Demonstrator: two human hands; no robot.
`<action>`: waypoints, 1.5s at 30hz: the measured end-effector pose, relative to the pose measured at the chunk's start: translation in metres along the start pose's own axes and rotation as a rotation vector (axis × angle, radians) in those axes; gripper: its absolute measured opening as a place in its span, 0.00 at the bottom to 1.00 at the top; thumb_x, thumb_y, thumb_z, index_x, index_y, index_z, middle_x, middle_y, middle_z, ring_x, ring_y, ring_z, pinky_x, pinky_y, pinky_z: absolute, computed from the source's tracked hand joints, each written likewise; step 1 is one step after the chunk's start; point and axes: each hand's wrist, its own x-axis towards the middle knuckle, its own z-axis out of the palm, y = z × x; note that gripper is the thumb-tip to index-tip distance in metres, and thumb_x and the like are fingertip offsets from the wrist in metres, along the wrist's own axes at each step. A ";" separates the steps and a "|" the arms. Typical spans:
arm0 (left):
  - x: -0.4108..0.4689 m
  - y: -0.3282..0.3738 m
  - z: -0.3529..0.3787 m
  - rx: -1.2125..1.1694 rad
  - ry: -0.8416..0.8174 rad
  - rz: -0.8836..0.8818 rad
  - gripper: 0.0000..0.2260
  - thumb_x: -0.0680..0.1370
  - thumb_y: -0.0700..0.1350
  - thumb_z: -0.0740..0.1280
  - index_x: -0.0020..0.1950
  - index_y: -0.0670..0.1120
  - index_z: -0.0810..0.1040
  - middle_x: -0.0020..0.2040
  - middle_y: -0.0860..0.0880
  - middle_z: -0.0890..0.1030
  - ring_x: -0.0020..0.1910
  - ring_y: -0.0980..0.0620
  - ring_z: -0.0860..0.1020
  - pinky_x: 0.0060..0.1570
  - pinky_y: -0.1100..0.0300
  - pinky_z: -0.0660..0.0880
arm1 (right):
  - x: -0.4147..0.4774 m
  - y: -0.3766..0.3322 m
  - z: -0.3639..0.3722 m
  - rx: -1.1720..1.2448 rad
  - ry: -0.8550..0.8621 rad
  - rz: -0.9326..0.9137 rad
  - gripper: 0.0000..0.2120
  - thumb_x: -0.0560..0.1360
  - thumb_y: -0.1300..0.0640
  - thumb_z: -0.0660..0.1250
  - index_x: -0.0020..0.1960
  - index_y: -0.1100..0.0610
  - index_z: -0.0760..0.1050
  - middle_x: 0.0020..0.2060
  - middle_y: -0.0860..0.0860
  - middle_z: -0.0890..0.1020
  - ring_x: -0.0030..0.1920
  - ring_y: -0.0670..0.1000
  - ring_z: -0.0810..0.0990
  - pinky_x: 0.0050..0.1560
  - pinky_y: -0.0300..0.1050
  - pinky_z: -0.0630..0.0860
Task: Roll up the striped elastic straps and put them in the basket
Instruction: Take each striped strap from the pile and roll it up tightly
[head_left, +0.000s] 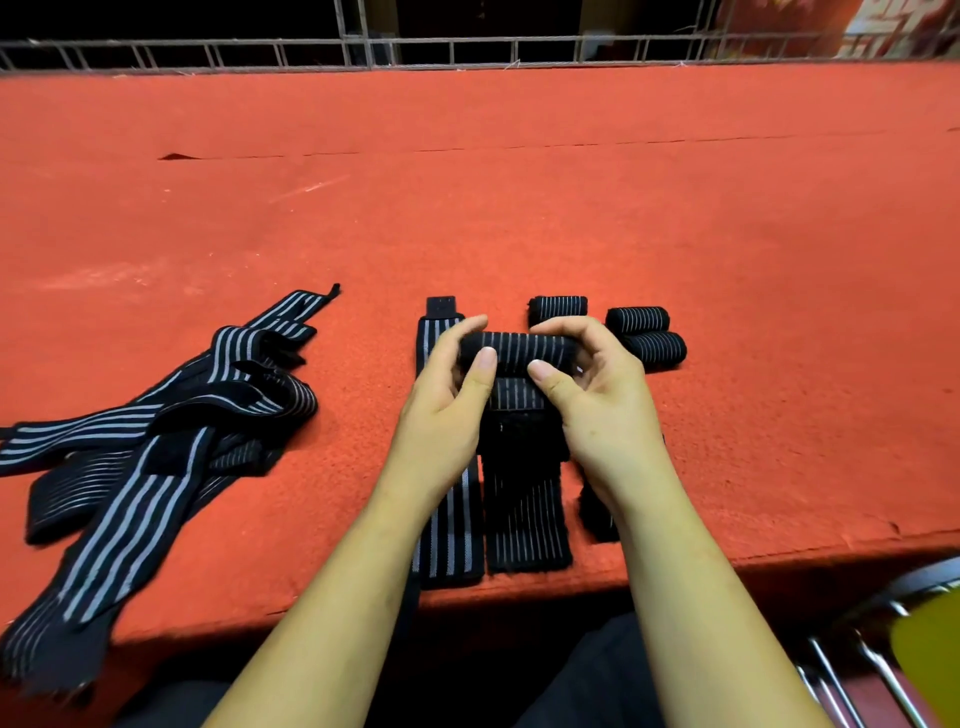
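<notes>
I grip the half-wound roll (524, 353) at both ends, left hand (447, 384) and right hand (592, 384) curled round it, thumbs on its near side so the winding stays tight and even. Its tail (524, 499) lies flat on the red surface (519, 208). Three finished rolls (638, 319) sit just beyond, loose straps (182, 405) further left. I see no basket.
</notes>
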 end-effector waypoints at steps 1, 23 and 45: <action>0.000 0.002 0.001 0.009 -0.003 -0.016 0.19 0.75 0.65 0.60 0.64 0.62 0.76 0.64 0.54 0.79 0.65 0.53 0.76 0.66 0.47 0.73 | 0.001 0.000 -0.001 -0.037 -0.006 -0.019 0.14 0.75 0.72 0.65 0.53 0.56 0.77 0.49 0.55 0.82 0.49 0.50 0.82 0.50 0.48 0.80; 0.004 0.008 0.000 -0.045 -0.109 0.066 0.25 0.78 0.54 0.62 0.74 0.70 0.59 0.79 0.52 0.63 0.78 0.54 0.61 0.78 0.47 0.57 | -0.002 0.000 0.004 -0.118 -0.004 0.039 0.18 0.79 0.52 0.64 0.69 0.48 0.70 0.63 0.49 0.78 0.61 0.47 0.79 0.64 0.51 0.76; 0.005 0.013 -0.008 -0.075 -0.034 0.095 0.26 0.78 0.44 0.62 0.73 0.67 0.67 0.71 0.48 0.75 0.71 0.47 0.73 0.73 0.43 0.66 | 0.000 -0.005 0.007 -0.126 -0.088 -0.040 0.16 0.78 0.52 0.64 0.65 0.51 0.72 0.58 0.49 0.81 0.59 0.46 0.79 0.64 0.48 0.74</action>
